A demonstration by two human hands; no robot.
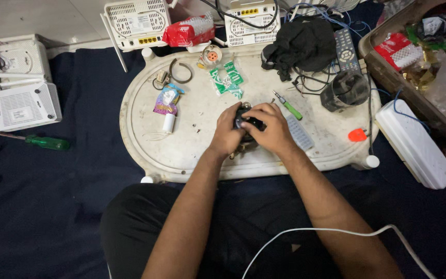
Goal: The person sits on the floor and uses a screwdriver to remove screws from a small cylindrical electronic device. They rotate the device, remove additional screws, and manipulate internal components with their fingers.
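Both hands, left hand (226,135) and right hand (270,130), fingers curled tight around one small black device (249,123) just above the white tabletop (192,155). Beside: one green screwdriver (288,106). Farther back: two white routers (138,23), one remote (345,49).

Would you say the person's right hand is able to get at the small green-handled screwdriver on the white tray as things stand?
Probably yes. The green-handled screwdriver lies bare on the white tray just beyond the right hand, with nothing between them. But both hands clasp a small dark part, so the right hand would have to let go first.
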